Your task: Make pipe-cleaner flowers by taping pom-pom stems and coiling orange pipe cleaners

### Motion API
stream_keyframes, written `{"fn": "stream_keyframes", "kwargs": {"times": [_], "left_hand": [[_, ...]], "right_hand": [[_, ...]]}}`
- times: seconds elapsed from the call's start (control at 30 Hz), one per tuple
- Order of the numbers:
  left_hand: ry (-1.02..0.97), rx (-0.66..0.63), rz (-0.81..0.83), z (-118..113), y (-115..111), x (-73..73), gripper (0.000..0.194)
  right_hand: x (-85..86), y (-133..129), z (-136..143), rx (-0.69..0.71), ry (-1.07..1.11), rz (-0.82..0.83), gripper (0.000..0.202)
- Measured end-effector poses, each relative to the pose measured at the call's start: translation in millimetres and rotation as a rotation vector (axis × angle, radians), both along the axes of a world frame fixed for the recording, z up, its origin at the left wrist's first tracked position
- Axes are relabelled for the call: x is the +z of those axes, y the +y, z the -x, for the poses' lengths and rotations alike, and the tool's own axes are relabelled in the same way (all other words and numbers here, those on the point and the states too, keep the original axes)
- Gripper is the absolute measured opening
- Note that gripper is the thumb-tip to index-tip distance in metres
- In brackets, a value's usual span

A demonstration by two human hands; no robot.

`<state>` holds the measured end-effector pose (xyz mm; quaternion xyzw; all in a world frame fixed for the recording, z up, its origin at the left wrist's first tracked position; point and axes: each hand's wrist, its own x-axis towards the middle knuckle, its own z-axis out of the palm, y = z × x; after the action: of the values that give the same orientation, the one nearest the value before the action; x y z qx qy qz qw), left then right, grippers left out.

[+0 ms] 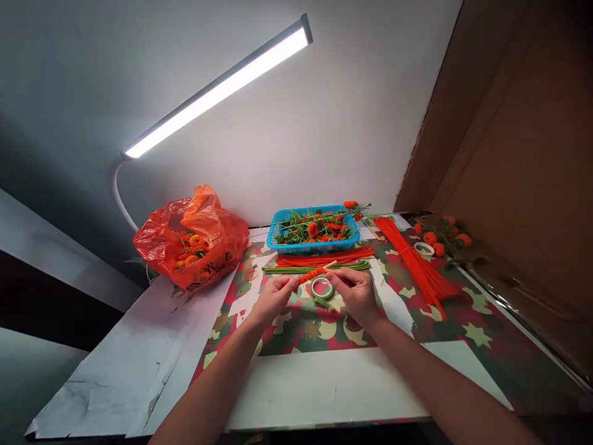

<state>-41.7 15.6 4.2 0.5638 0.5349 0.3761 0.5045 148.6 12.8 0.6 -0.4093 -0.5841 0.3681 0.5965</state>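
Note:
Between my hands is an orange pipe cleaner (312,275) wound in a coil round a thin pale stick (330,264). My left hand (274,298) is closed, its thumb and fingertips pinching the coil's left end. At the right end, the thumb and fingers of my right hand (356,295) are closed on the pipe cleaner beside the stick's bare tip. A roll of green tape (322,289) is just below the coil. Behind it lie a bundle of green pipe cleaners (278,270) and a bundle of orange-red ones (296,262).
A blue basket (315,248) of orange flowers with green stems stands at the back. To the left sits a red plastic bag (222,232) holding more flowers. A large red pipe-cleaner bundle (412,259), a white tape roll (424,248) and loose flowers (430,238) lie right. A lit lamp (222,86) hangs above.

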Motion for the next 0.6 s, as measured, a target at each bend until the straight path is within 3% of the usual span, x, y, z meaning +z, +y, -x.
{"fn": "stream_keyframes", "kwargs": {"times": [0.17, 0.27, 0.37, 0.5, 0.6], "left_hand": [[-0.057, -0.018, -0.037, 2.7, -0.2, -3.1, 0.051], [0.055, -0.074, -0.127, 7.5, 1.0, -4.4, 0.052], [0.210, -0.186, -0.199, 12.1, 1.2, -3.8, 0.049], [0.439, -0.286, -0.204, 11.9, -1.9, -0.8, 0.044], [0.629, -0.257, -0.223, 7.5, -4.2, 1.4, 0.043]], "right_hand": [[3.4, 10.9, -5.6, 0.234, 0.121, 0.233, 0.036], [4.5, 20.8, -17.9, 0.399, -0.013, 0.319, 0.042], [3.2, 29.2, -32.5, 0.462, -0.202, 0.350, 0.039], [1.0, 32.0, -42.0, 0.406, -0.501, 0.324, 0.024], [2.9, 28.1, -36.8, 0.151, -0.776, 0.247, 0.014]]}}
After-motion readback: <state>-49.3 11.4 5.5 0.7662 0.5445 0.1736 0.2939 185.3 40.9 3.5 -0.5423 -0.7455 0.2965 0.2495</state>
